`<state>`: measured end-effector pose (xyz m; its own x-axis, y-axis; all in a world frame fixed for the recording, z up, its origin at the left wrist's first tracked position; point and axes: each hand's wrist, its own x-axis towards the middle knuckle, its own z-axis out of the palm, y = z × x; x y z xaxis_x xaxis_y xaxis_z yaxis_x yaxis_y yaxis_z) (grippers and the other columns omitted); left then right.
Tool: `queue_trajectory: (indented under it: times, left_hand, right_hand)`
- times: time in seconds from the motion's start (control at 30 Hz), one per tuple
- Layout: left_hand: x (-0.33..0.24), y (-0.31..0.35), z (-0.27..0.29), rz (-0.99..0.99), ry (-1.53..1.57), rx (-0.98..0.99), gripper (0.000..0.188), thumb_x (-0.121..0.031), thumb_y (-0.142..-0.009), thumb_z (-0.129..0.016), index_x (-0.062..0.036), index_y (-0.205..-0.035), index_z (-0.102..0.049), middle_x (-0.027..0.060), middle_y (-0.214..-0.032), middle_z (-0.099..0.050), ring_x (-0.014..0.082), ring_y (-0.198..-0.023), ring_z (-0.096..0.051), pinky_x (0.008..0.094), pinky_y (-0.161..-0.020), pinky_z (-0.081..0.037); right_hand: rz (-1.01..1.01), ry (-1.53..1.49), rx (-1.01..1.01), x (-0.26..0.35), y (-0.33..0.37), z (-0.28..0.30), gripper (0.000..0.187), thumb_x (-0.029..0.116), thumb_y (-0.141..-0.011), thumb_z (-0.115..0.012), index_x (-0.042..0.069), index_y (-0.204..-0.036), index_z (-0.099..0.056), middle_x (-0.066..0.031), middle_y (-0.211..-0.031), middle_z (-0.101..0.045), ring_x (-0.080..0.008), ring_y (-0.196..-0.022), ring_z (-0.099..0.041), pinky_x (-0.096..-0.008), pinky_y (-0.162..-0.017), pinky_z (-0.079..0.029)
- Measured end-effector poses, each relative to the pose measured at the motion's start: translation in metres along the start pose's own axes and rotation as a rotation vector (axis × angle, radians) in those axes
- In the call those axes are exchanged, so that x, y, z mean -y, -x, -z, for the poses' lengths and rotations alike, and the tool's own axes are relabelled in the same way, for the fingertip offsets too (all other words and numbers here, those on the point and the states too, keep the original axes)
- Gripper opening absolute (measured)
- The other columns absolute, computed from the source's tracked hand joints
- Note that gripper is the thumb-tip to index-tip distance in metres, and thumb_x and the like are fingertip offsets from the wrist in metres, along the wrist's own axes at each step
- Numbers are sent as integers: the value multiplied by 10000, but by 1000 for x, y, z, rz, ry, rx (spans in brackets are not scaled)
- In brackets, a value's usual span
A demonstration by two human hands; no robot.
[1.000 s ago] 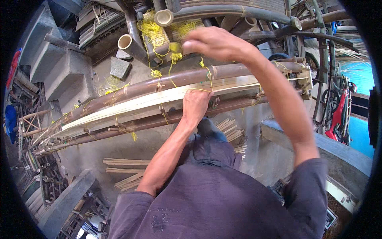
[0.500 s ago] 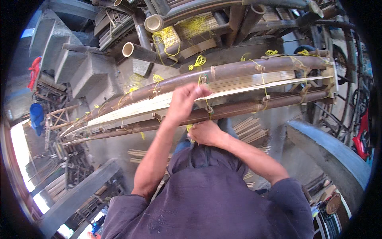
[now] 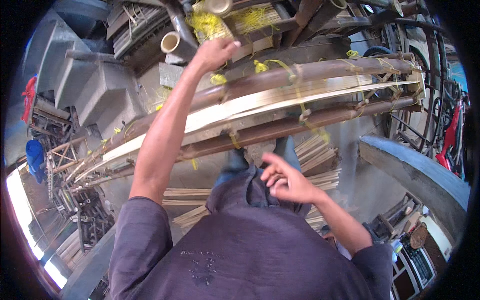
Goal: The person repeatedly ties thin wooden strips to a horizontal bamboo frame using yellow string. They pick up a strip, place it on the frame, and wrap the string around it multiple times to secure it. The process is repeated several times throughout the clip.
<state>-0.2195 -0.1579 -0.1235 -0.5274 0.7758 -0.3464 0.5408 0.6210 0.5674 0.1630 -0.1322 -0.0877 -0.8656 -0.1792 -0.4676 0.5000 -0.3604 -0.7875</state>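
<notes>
Shows left hand [image 3: 216,54] beyond far bamboo pole [image 3: 327,70], with curled fingers, grip impossible to tell; right hand [image 3: 287,181] before dark shirt [image 3: 270,250], with spread, empty fingers; pale strips [image 3: 215,114] lengthwise between far bamboo pole and near bamboo pole [image 3: 280,130], crossed by yellow cords [image 3: 300,100]; speckled marks [image 3: 197,262] on dark shirt, unreadable.

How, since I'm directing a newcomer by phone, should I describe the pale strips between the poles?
Find the two long brown poles crossing the middle of the view. Between them run the pale strips. Their cream colour sets them apart from the poles, their greater length from the short sticks lower down.
</notes>
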Motion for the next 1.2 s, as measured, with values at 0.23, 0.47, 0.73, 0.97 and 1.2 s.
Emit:
queue_trajectory:
  times: [0.23,0.47,0.73,0.97,1.2]
  left_hand:
    - [7,171,-11,-170,133,-230,269,-238,-920,-533,-25,-1040,-646,209,-936,-660,379,-891,-635,443,-774,-495]
    - [5,195,-71,-120,86,-467,170,-236,-853,-619,-86,-859,-699,150,-688,-640,326,-679,-637,435,-664,-485]
    - [3,184,-79,-128,18,-446,214,-270,-844,-638,-79,-748,-647,136,-646,-615,308,-627,-621,423,-614,-474]
    - [6,191,-73,-94,-19,-447,197,-318,-854,-632,-127,-807,-648,106,-681,-638,304,-623,-622,401,-579,-472]
    - [-22,95,-3,124,852,-105,255,-242,-927,-527,-53,-757,-556,-14,-665,-489,93,-607,-491,250,-567,-410]
  right_hand:
    - [225,765,-252,65,-52,-65,192,181,-928,-569,41,-885,-692,-65,-826,-616,-184,-697,-575,-352,-677,-470]
    - [731,1281,-63,235,-220,-87,356,304,-941,-500,-21,-829,-589,-181,-741,-594,-350,-708,-582,-435,-648,-461]
    - [201,1209,-942,90,-270,55,372,352,-919,-481,37,-853,-668,-141,-890,-686,-288,-810,-666,-424,-715,-505]
    - [324,962,194,37,-113,-65,271,250,-906,-493,38,-766,-587,-210,-737,-593,-328,-759,-636,-448,-747,-487]
    - [431,1129,30,-26,-145,-66,271,269,-839,-529,39,-733,-625,-123,-679,-650,-330,-648,-656,-445,-600,-530]
